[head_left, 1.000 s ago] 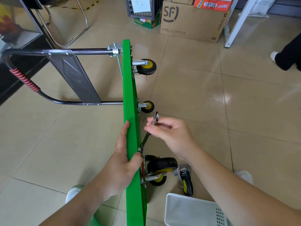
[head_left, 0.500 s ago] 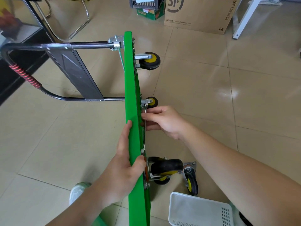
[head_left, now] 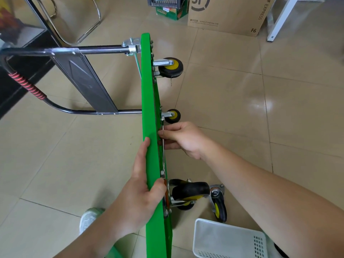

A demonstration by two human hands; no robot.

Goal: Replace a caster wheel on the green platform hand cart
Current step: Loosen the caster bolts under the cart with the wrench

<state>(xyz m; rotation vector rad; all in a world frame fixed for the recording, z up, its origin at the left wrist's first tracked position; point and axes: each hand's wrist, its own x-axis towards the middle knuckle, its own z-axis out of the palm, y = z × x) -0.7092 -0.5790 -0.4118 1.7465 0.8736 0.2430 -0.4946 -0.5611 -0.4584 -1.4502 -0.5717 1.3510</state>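
The cart (head_left: 149, 108) stands on its edge with its underside facing 3 o'clock, likely so the wheels can be reached. The left hand (head_left: 141, 187) grips the deck's upper rim, thumb hooked over it, probably to brace it against the turning. The right hand (head_left: 183, 140) pinches the wrench (head_left: 163, 159), which lies flat along the underside. Its head sits at 6 o'clock from that hand, on a bolt of the near caster (head_left: 189, 191). A loose caster (head_left: 217, 203) lies on the floor at 3 o'clock of the mounted one — old or new, I cannot tell.
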